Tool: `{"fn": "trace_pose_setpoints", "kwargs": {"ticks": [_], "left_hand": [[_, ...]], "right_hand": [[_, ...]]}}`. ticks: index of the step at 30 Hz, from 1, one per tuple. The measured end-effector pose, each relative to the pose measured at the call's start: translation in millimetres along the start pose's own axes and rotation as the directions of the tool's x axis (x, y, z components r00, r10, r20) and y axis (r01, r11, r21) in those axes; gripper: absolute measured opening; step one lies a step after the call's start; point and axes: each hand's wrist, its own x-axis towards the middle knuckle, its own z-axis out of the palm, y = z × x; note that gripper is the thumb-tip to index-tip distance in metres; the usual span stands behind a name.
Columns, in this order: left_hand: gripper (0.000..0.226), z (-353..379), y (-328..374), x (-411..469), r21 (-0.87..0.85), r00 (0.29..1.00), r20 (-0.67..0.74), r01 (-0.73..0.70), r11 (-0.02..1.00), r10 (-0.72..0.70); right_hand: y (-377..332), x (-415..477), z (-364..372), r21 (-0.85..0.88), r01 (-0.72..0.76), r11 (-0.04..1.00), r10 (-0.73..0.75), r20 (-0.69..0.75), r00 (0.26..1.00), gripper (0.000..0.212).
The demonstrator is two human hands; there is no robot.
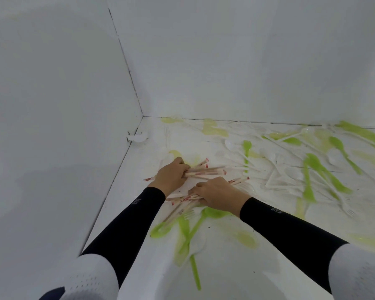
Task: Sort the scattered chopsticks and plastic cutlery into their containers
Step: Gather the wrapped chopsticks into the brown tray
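Observation:
Wrapped chopsticks with red print lie in a loose heap on the white surface near the left wall. My left hand grips one bundle of chopsticks that sticks out to the right. My right hand grips a second bundle of chopsticks, whose ends show to the left and at the upper right. Green plastic cutlery and white plastic cutlery lie scattered to the right. More green pieces lie below my hands. No container is in view.
White walls close in the left side and the back, meeting in a corner. A small white bracket sits at the foot of the left wall. Both forearms wear black sleeves.

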Motion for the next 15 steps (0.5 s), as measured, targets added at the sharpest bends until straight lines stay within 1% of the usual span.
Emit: {"fn": "trace_pose_setpoints", "kwargs": {"ticks": [1, 2, 3, 5, 7, 8, 10, 11, 12, 13, 15], "left_hand": [[0.019, -1, -2, -2, -0.056, 0.999, -0.038, 0.03, 0.998, -0.032], [0.015, -3, -3, -3, -0.097, 0.995, -0.071, 0.067, 0.993, -0.074], [0.011, -5, -6, -5, -0.113, 0.99, -0.082, 0.109, 0.988, -0.118], [0.007, -6, -12, -7, -0.076, 0.986, -0.032, 0.159, 0.984, -0.162], [0.013, -4, -16, -13, -0.032, 0.988, 0.007, 0.155, 0.987, -0.155], [0.015, -2, -17, -15, -0.013, 0.989, 0.006, 0.15, 0.989, -0.15], [0.015, 2, -16, -21, 0.04, 0.991, -0.004, 0.137, 0.99, -0.137], [0.014, 3, -15, -24, 0.066, 0.991, -0.001, 0.131, 0.989, -0.131], [0.015, 2, -15, -25, 0.087, 0.992, 0.002, 0.123, 0.989, -0.124], [0.017, 0, -14, -29, 0.097, 0.992, 0.0, 0.129, 0.987, -0.13], [0.019, -12, -11, -39, 0.105, 0.985, -0.027, 0.173, 0.979, -0.172]], "right_hand": [[-1, 0, 0, -0.007, 0.021, 1.0, -0.021, -0.044, 0.999, 0.025], [-1, -3, -1, -0.024, 0.047, 0.999, -0.049, -0.057, 0.997, 0.018], [0, -4, 1, -0.059, 0.068, 0.996, -0.072, -0.066, 0.995, 0.019], [5, -8, 3, -0.077, 0.084, 0.994, -0.089, -0.063, 0.994, 0.029], [13, -11, 3, -0.063, 0.094, 0.994, -0.1, -0.089, 0.991, 0.028], [18, -13, 1, -0.048, 0.087, 0.995, -0.091, -0.096, 0.991, 0.025], [30, -17, -5, -0.02, 0.018, 1.0, -0.02, -0.1, 0.995, 0.028], [35, -20, -9, -0.014, -0.029, 0.999, 0.028, -0.057, 0.998, 0.032], [40, -21, -14, -0.018, -0.074, 0.997, 0.074, 0.019, 0.997, 0.035], [43, -23, -18, -0.021, -0.092, 0.996, 0.093, 0.068, 0.993, 0.035], [49, -24, -25, -0.028, -0.1, 0.995, 0.102, 0.083, 0.991, 0.033]]}}
